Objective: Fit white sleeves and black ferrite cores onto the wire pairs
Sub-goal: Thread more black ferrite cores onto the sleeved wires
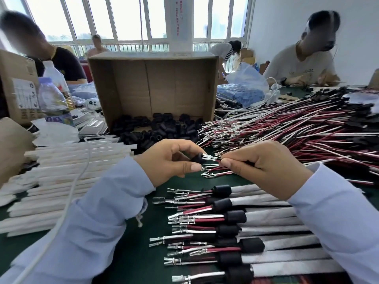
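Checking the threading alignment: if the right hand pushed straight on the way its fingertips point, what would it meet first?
Most likely the black core pinched in the left hand; the right hand aims its wire pair at it, though depth is hard to judge.

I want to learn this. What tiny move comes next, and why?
Probably slide the black core along the wire pair toward the right hand. The left hand pinches the core, only the wires' metal tips reach its mouth, and the right hand pinches the pair just behind them.
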Demonstrator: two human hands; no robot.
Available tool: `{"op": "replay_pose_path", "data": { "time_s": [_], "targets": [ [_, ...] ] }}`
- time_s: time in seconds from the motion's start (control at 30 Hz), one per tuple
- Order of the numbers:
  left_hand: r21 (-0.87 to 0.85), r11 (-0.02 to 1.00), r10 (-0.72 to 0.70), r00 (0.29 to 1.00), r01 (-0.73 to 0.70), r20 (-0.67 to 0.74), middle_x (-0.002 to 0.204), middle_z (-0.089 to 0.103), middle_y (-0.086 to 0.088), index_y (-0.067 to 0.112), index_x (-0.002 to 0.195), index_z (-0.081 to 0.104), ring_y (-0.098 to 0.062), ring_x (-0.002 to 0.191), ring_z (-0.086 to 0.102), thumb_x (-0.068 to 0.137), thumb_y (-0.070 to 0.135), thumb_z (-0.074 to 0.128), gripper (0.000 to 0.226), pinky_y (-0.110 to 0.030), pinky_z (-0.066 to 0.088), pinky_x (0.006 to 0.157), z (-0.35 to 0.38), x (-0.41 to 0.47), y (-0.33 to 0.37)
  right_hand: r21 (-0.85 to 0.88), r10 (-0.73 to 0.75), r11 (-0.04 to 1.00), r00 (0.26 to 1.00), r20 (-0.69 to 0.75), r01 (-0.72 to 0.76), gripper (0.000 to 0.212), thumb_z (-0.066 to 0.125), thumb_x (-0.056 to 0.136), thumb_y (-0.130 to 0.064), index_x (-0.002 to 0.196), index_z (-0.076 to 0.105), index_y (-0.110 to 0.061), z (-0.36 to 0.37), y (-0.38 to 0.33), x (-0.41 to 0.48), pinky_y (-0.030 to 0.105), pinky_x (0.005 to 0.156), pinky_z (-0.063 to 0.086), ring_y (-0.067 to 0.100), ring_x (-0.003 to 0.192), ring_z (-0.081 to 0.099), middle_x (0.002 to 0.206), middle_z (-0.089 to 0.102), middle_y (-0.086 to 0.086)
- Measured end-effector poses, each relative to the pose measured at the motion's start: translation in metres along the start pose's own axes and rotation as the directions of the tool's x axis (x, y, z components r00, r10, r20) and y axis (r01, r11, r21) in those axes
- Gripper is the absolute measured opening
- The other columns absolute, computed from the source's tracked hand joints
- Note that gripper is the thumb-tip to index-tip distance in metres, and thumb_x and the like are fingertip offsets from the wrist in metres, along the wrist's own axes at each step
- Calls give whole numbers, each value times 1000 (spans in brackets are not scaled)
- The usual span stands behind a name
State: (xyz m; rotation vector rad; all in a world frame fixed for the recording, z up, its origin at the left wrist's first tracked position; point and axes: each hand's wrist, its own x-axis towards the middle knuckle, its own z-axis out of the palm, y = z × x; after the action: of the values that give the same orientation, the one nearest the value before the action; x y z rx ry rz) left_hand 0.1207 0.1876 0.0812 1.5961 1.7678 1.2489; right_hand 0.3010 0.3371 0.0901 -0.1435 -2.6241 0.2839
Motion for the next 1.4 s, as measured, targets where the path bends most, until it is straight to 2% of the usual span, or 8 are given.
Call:
{"op": "replay_pose_path", "data": {
  "time_s": [0.2,0.37,0.5,0.63,0.9,1.1,1.27,1.4],
  "targets": [
    [176,983,56,998,-54,-4,90,58,10,34,98,63,3,73,58,84,17,67,22,-16,52,63,0,-3,4,12,25,1000,996,82,-26,52,37,87,-54,96,69,-14,1,1,0,35,72,52,23,82,66,86,71,7],
    [348,935,56,998,-61,25,98,58,0,23,109,66,-4,78,57,91,18,60,20,-20,56,68,-2,-4,6,-98,-16,995,993,113,27,50,33,91,-51,96,68,-15,6,0,2,28,61,47,19,66,60,71,67,4],
    [290,956,28,999,-36,30,90,61,1,22,111,64,0,78,59,93,15,56,21,-16,54,66,-5,-6,10,-31,-13,999,995,99,16,30,45,95,-38,115,66,-30,9,-3,2,26,59,44,7,60,56,63,63,-9],
    [232,972,15,999,-25,44,83,59,11,22,109,62,5,75,62,94,13,55,19,-15,51,63,-7,-8,14,-10,-65,998,997,48,65,40,53,96,-28,134,50,-39,8,-6,0,22,56,39,1,53,46,54,46,-18],
    [236,972,-17,999,5,50,76,61,14,21,104,64,5,70,62,94,10,55,18,-15,52,63,-7,-9,14,-207,-165,967,983,-74,147,35,45,94,-30,124,63,-32,13,-18,-6,27,41,43,16,51,58,62,61,-10],
    [208,978,-25,1000,24,3,74,71,-3,28,88,68,-18,72,68,81,20,73,12,-22,56,65,-4,-5,9,-14,-39,999,999,34,39,33,55,94,-29,125,60,-38,15,-16,-3,34,60,48,8,64,56,67,58,-16],
    [-49,997,42,979,-53,-202,64,69,0,17,75,64,-10,58,65,56,42,79,35,-18,50,51,6,-2,6,-88,106,991,990,89,-98,22,52,84,-48,83,62,-29,24,-18,-1,28,57,36,12,60,51,56,52,-7],
    [-31,997,69,987,-74,-147,74,71,-1,17,79,69,-15,68,67,64,23,83,21,-30,57,66,28,-4,0,-119,166,981,980,110,-153,31,52,77,-54,68,41,-26,40,-19,0,28,57,29,20,68,52,57,42,-8]
  ]
}}
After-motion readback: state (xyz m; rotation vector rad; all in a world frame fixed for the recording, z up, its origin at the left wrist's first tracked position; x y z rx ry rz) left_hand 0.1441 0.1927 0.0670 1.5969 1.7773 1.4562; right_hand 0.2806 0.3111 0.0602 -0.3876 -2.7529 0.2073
